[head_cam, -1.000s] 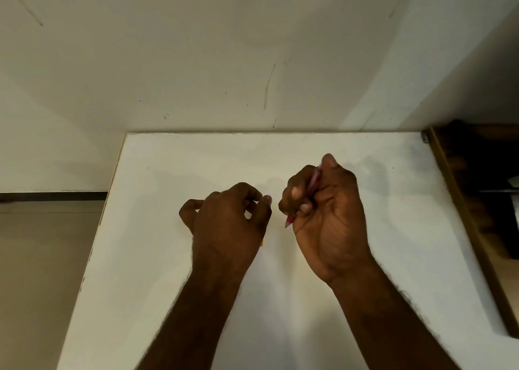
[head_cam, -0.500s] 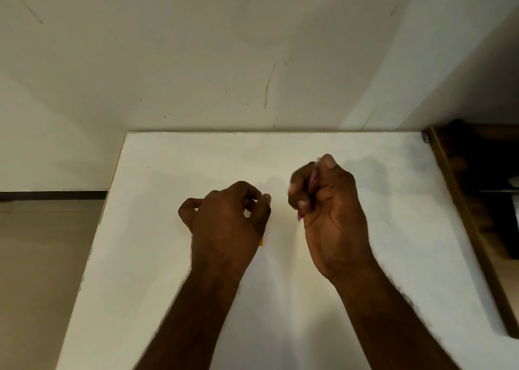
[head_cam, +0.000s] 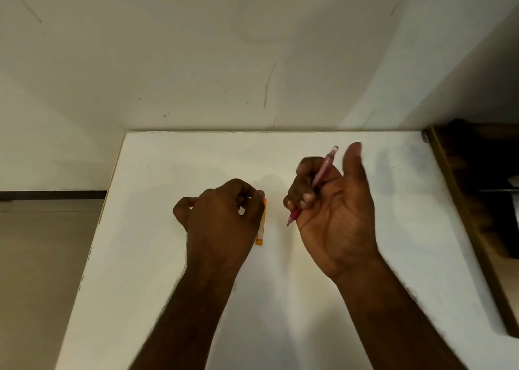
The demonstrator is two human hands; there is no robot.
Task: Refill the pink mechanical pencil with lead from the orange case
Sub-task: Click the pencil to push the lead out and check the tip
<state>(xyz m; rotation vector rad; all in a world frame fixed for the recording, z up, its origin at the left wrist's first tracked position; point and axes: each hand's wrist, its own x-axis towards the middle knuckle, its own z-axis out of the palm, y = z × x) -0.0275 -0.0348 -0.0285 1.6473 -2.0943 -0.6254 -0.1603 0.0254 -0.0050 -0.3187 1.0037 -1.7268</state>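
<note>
Gripping pink pencil [head_cam: 318,182] in curled fingers, right hand [head_cam: 331,209] lifts thumb off, probably freeing the cap end. Left hand [head_cam: 222,215], loosely curled, steadies orange case [head_cam: 261,229] on table [head_cam: 168,257]; actual grasp unclear.

One pencil [head_cam: 323,177], one case [head_cam: 261,229], two hands: left [head_cam: 224,218], right [head_cam: 334,215], on one tabletop [head_cam: 168,257].

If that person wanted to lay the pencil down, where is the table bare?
Bare table lies between the far wall edge and both hands, left of the left hand, and right of the right hand toward the wooden furniture. It is tight between the hands, by the orange case and pink pencil.
</note>
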